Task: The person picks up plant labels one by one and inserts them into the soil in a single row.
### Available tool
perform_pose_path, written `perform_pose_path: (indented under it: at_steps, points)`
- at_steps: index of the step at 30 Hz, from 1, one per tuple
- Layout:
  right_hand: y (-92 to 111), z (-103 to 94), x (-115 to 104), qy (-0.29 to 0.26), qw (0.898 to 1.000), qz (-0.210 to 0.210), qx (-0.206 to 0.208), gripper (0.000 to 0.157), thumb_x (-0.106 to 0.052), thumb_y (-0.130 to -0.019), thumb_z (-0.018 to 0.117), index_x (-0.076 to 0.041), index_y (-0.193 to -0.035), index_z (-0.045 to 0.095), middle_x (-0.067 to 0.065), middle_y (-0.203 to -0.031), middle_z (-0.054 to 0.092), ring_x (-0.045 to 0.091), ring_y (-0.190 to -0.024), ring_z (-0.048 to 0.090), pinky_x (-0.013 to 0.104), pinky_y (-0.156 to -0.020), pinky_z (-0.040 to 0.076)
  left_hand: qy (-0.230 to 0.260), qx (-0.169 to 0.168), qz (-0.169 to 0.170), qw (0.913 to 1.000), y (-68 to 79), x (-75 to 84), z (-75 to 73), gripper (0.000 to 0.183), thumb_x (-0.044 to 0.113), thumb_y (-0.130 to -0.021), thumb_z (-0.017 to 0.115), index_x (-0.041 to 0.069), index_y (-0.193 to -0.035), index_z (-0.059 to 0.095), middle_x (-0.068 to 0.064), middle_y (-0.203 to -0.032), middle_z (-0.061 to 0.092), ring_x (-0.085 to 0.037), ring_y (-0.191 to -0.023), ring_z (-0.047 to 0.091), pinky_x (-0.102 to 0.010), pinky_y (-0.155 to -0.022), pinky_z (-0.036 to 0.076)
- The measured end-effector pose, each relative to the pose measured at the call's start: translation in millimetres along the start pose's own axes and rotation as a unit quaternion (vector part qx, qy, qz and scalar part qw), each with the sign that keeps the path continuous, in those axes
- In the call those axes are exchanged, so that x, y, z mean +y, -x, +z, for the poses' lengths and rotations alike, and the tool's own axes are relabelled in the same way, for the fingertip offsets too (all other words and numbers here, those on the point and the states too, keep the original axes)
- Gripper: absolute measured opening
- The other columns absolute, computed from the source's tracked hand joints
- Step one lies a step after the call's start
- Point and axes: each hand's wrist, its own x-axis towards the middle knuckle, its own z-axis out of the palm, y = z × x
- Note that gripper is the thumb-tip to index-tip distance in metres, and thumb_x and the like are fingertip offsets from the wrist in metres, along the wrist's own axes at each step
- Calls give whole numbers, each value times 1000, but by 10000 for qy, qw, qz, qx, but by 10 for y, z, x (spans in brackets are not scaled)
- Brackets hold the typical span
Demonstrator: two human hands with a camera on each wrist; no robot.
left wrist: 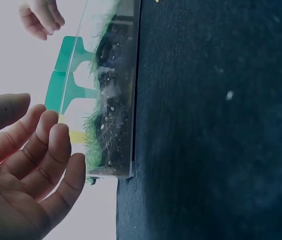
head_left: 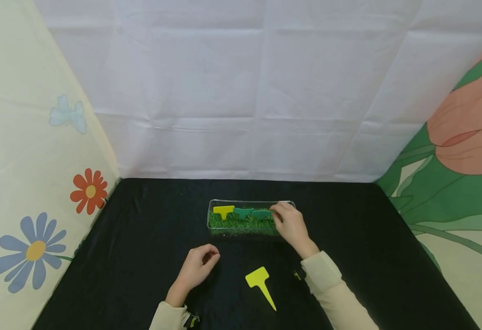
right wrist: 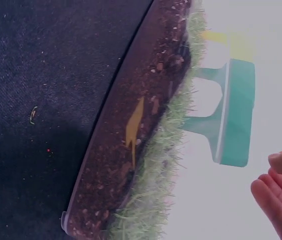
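A clear rectangular planter (head_left: 241, 233) holds dark soil topped with green grass (head_left: 241, 223). Stuck upright in it are a yellow plant label (head_left: 223, 210) at the left and two green plant labels (head_left: 242, 212) (right wrist: 237, 112) beside it. My right hand (head_left: 291, 224) is over the planter's right end, by the nearer green label; in the right wrist view a gap shows between its fingers (right wrist: 268, 200) and that label. In front of the planter's left end hovers my left hand (left wrist: 36, 170), fingers loosely curved, holding nothing.
Another yellow plant label (head_left: 258, 278) lies flat on the black cloth-covered table (head_left: 150, 220), between my forearms. A white cloth (head_left: 224, 91) hangs behind the table. Flower-printed cloths (head_left: 18, 160) (head_left: 463, 192) stand at both sides.
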Motion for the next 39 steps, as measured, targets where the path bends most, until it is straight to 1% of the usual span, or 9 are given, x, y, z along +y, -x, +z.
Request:
perform_pose_path:
  at_steps: [6, 10, 19, 25, 34, 39]
  points:
    - [64, -74, -20, -116, 9994, -116, 309, 16, 6, -71, 72, -1, -84, 68, 5, -79, 60, 19, -67, 58, 31, -57, 49, 11, -95, 32, 9999, -7, -2, 29, 6, 8, -88, 59, 4, -86, 63, 6, -72, 56, -5, -59, 47, -23, -54, 43]
    - [122, -136, -40, -164, 9992, -99, 354, 17, 5, -70, 74, -2, -84, 68, 5, -78, 60, 16, -65, 57, 29, -55, 48, -2, -93, 48, 9999, -6, 7, 39, 5, 8, -88, 59, 5, -87, 64, 7, -72, 55, -5, -59, 47, -23, -55, 43]
    - [289, -288, -104, -354, 9990, -29, 287, 20, 5, -68, 75, -6, -83, 67, 2, -77, 60, 11, -62, 55, 25, -53, 47, 71, -150, 83, 9998, -5, 25, 50, 6, 7, -88, 59, 4, -87, 64, 6, -73, 56, -5, -60, 47, -23, -55, 43]
    - [425, -341, -120, -367, 9990, 24, 253, 21, 5, -67, 76, -7, -83, 67, 0, -76, 60, 7, -59, 52, 22, -51, 45, 121, -216, 85, 9997, -11, 44, 60, 7, 8, -88, 59, 3, -88, 63, 6, -72, 55, -6, -59, 47, -23, -55, 43]
    - [659, -331, -140, -519, 9981, 333, -51, 20, 3, -67, 76, -7, -82, 67, -2, -76, 60, 4, -61, 52, 21, -52, 46, 66, -229, 111, 9997, -6, 62, 83, 6, 8, -88, 59, 3, -88, 63, 6, -73, 56, -5, -60, 47, -23, -55, 43]
    - [770, -328, -137, -518, 9979, 380, -14, 23, 6, -64, 77, -7, -80, 67, -1, -75, 60, 5, -60, 53, 21, -51, 45, 5, -242, 128, 9996, -6, 66, 98, 6, 8, -88, 59, 4, -88, 63, 6, -73, 56, -5, -60, 47, -23, -55, 43]
